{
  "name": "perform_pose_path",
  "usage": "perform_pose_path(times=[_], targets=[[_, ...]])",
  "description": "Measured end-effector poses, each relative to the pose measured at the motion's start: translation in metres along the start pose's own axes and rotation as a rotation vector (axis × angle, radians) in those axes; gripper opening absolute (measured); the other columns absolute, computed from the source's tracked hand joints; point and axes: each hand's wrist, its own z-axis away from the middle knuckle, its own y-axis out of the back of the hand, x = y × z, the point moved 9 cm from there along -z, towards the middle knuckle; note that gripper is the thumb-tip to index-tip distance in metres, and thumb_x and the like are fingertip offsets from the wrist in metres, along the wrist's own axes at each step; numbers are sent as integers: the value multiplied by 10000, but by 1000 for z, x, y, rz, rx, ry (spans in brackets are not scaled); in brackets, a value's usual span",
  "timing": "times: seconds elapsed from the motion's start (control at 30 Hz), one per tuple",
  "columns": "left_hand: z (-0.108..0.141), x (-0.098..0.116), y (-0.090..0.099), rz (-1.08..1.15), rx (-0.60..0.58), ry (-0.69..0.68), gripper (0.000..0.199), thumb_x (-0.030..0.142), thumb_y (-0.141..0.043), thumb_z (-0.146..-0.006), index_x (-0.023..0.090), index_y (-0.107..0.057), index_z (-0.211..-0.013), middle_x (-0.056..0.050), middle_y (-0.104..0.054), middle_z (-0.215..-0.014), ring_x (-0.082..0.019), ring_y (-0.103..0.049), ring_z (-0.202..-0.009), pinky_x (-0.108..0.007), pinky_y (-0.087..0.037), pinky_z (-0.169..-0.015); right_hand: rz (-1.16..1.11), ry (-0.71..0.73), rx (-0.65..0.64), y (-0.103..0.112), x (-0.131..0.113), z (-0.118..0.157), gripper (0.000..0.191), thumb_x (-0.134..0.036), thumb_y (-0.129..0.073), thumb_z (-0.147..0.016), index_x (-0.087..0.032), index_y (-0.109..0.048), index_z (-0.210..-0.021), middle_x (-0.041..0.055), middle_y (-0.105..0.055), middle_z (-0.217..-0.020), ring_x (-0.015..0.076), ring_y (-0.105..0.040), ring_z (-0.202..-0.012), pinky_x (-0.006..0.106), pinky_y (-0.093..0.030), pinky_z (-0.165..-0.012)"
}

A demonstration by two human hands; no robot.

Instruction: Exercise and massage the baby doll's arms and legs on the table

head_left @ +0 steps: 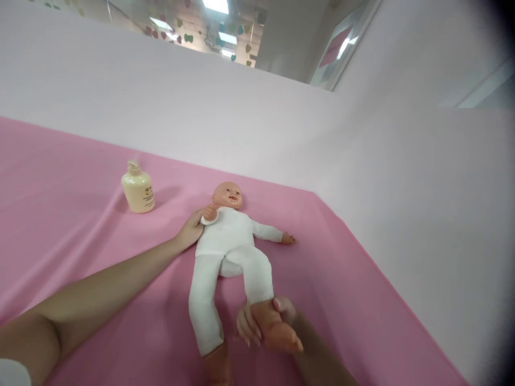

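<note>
A baby doll with a white cloth body lies on its back on a pink sheet, head toward the wall. My left hand is closed round the doll's bent arm on the left, whose small hand pokes up beside the chest. Lower down, my right hand wraps round the ankle of the doll's leg on the right, fingers showing on one side and thumb on the other. That knee is slightly bent. The doll's other arm stretches out to the right, and its other leg lies straight toward me.
A cream pump bottle stands on the sheet left of the doll's head. White walls rise behind and to the right of the pink surface. Above the back wall, a window or mirror shows ceiling lights and hanging decorations.
</note>
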Motion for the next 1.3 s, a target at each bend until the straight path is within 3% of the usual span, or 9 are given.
perform_pose_path(times=[0.1, 0.23, 0.37, 0.53, 0.73, 0.87, 0.97, 1.1, 1.3], targets=[[2, 6, -4, -118, -62, -80, 448, 115, -486, -865, 265, -717, -1219, -74, -645, -1275, -223, -564, -1241, -462, -424, -1162, -97, 111, 26, 4, -8, -5, 699, -819, -503, -829, -157, -635, -648, 40, -568, -635, 186, -579, -671, 388, -515, -822], [3, 3, -7, -193, -95, -79, 572, 32, -424, -842, 296, -707, -1263, -75, -605, -1294, -211, -545, -1261, -455, -416, -1171, -235, 78, 272, 22, -6, -7, 633, -729, -475, -896, -152, -618, -679, 27, -538, -675, 161, -524, -672, 364, -488, -829], [3, 1, -7, -229, -105, -79, 572, 31, -419, -842, 300, -710, -1255, -71, -609, -1289, -213, -552, -1253, -446, -426, -1163, -250, 44, 351, 24, -6, -4, 623, -726, -505, -886, -150, -606, -670, 28, -534, -690, 154, -516, -671, 343, -478, -806], [3, 0, -3, -158, -79, -52, 486, 92, -465, -846, 256, -678, -1251, -66, -633, -1309, -212, -556, -1263, -440, -405, -1176, -112, 27, 251, 15, -6, -5, 605, -690, -519, -885, -120, -648, -730, 57, -579, -723, 176, -577, -707, 358, -483, -822], [1, -22, 6, 112, 77, 222, 544, 293, -600, -857, 210, -499, -1386, -114, -595, -1406, -251, -557, -1304, -441, -428, -1147, 0, -162, 14, -3, 22, 0, 630, -703, -680, -647, -101, -685, -834, 118, -669, -760, 226, -644, -771, 349, -495, -764], [0, -29, 12, 183, 170, 259, 565, 364, -641, -830, 200, -496, -1351, -127, -583, -1415, -273, -536, -1321, -455, -414, -1151, 15, -304, 51, 1, 39, 13, 532, -559, -806, -581, -116, -664, -840, 147, -722, -835, 288, -690, -944, 386, -510, -877], [0, -32, 15, 190, 192, 288, 524, 399, -647, -823, 195, -526, -1290, -122, -632, -1315, -268, -554, -1276, -455, -413, -1144, 39, -381, 55, 2, 44, 19, 509, -491, -852, -578, -102, -681, -858, 162, -742, -916, 302, -689, -1053, 371, -500, -942], [3, -30, 14, 234, 180, 353, 560, 454, -690, -791, 179, -530, -1252, -118, -657, -1209, -266, -605, -1155, -455, -460, -1078, 68, -393, 28, -2, 41, 20, 539, -515, -855, -585, -76, -690, -851, 194, -739, -943, 335, -670, -1122, 386, -497, -973], [4, -25, 12, 191, 161, 305, 583, 487, -669, -833, 172, -512, -1298, -144, -625, -1327, -272, -582, -1247, -448, -433, -1123, 85, -342, -34, -9, 36, 16, 610, -651, -813, -532, -118, -666, -790, 173, -730, -841, 333, -690, -1021, 432, -516, -929]])
